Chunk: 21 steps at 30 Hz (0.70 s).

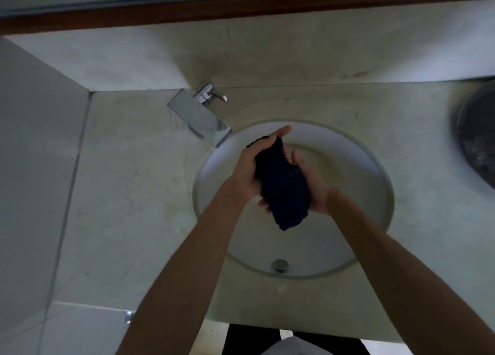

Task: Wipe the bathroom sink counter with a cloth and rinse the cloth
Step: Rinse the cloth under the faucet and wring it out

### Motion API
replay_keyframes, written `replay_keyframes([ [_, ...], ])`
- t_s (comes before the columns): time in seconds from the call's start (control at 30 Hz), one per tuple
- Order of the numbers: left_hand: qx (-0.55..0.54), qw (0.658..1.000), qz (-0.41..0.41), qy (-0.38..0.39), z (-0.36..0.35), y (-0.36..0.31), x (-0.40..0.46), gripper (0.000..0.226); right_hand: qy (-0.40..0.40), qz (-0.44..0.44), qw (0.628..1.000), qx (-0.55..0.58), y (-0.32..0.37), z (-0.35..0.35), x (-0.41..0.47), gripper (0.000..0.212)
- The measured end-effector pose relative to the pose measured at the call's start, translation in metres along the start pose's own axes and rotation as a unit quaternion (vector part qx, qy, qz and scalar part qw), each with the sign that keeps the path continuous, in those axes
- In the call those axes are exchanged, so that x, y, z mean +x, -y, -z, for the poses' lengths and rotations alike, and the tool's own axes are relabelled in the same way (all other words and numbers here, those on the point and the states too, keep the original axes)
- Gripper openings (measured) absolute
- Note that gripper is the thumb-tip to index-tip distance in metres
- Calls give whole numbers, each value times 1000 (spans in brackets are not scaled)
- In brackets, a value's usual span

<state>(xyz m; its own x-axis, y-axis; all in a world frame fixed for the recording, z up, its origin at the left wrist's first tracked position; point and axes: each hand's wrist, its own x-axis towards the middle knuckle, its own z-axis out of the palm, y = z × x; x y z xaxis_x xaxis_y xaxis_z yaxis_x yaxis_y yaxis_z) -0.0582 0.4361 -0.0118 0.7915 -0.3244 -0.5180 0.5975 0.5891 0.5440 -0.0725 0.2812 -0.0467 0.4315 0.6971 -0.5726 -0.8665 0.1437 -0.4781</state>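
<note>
The cloth (281,183), dark and bunched into a thick roll, sits squeezed between both hands above the sink bowl (356,164). The left hand (247,172) wraps it from one side, fingers curled over the top end; the right hand (314,188) closes on it from the other side, palm against the roll, and a loose tail hangs out below the two palms. So both hands grip the cloth, and neither has a finger free.

Beyond the grip, up and to the left of it, the tap (199,114) juts toward the bowl, its spout ending just beside the left fingertips. No water can be seen running from it. Below the grip, near the bowl's closer edge, lies the drain plug (280,265). The counter (128,183) spreads around the bowl on all sides.

This looks like the rinse-and-wring step, with the wiping probably behind. The next move likely calls for a firm twist, hands turning opposite ways, keeping the roll over the bowl so drips fall inside, not on the counter
</note>
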Motion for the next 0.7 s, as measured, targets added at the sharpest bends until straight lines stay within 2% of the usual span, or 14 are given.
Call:
replay_keyframes([
  [0.1,-60,998,11,-32,-3,9,4,23,71,-1,997,15,-5,3,-14,99],
  [0.2,-96,995,13,-33,-8,14,4,24,134,-8,991,14,-9,7,-21,120],
  [0.23,-112,993,16,-32,-10,15,5,23,151,-15,988,31,-10,9,-22,117],
  [0.27,-124,992,7,-39,-12,17,5,21,159,-21,986,53,-12,11,-22,106],
  [0.33,-113,992,-23,-54,-12,19,9,15,148,-30,985,86,-17,12,-25,68],
  [0.4,-61,995,-25,-70,-14,19,13,11,112,-17,987,110,-21,3,-33,37],
  [0.43,-45,995,-13,-84,-13,19,16,10,83,-8,989,123,-22,-2,-36,29],
  [0.57,78,986,47,-140,2,26,32,18,-24,-9,989,148,-25,-16,-41,21],
  [0.63,167,967,84,-171,7,33,38,23,-121,-7,992,14,-27,-16,-40,20],
  [0.67,200,956,96,-194,8,37,42,25,-179,-2,980,-86,-29,-14,-37,18],
  [0.7,229,943,98,-223,11,42,46,27,-234,6,951,-200,-32,-12,-33,16],
])
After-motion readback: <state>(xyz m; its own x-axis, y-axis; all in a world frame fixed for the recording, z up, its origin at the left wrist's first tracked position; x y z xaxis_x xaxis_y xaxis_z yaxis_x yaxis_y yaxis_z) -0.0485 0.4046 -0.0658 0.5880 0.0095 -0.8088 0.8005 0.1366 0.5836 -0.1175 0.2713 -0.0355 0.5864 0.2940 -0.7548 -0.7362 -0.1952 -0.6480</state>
